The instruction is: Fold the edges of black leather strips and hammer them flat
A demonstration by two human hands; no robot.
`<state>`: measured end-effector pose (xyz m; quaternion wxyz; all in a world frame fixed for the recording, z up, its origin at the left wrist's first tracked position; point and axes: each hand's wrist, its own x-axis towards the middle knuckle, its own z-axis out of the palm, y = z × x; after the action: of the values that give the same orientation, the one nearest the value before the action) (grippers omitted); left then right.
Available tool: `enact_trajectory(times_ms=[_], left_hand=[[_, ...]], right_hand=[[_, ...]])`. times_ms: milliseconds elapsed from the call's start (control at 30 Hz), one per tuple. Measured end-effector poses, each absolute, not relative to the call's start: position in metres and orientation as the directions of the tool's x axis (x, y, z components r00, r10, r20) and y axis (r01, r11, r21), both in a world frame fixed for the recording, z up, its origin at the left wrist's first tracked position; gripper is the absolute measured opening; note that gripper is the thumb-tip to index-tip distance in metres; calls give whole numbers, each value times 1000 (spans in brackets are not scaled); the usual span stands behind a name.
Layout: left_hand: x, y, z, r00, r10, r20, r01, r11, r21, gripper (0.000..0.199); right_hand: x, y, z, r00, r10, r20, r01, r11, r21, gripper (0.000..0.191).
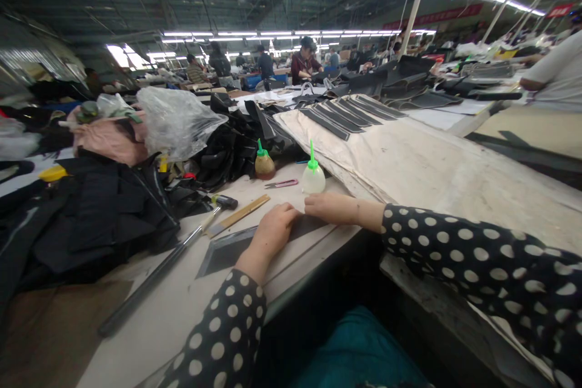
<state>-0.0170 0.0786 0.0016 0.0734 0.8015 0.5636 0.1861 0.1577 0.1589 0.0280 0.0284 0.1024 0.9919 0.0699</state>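
A long dark strip [231, 250] with a grey border lies on the pale work surface [182, 297]. My left hand [275, 225] rests over its middle, fingers bent and close together at the strip's far edge. Beside it, my right hand [331, 208] is at the strip's right part, its fingers pressed together near my left fingertips. What the fingertips pinch is too small to make out. Just beyond my right hand stands a white bottle [313, 178] with a green nozzle. An amber bottle [264, 165] and pink-handled snips [282, 183] are farther left.
A wooden ruler [240, 214], a hammer [224, 201] and a long dark rod [150, 291] lie left of my hands. Black pieces [100, 212] are heaped at the left. Dark strips [334, 123] lie on a cloth-covered table [409, 163]. People work farther back.
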Motion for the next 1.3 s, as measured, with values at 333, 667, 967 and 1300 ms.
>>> enact_trajectory(times_ms=[333,667,967,1300], left_hand=[[-36,63,7,322,926,197,869,-372,327,38],[-28,71,-3,195,944,267,861,-295,415,28],[-19,61,4,247,942,227,933,-295,207,32],[-42,53,4,244,949,199,902,-297,313,31]], right_hand=[[162,121,17,-875,477,80,483,859,172,26],[165,141,16,-838,520,164,530,848,16,20],[151,127,15,-866,480,142,481,876,-30,21],[135,107,16,-770,613,176,634,767,100,29]])
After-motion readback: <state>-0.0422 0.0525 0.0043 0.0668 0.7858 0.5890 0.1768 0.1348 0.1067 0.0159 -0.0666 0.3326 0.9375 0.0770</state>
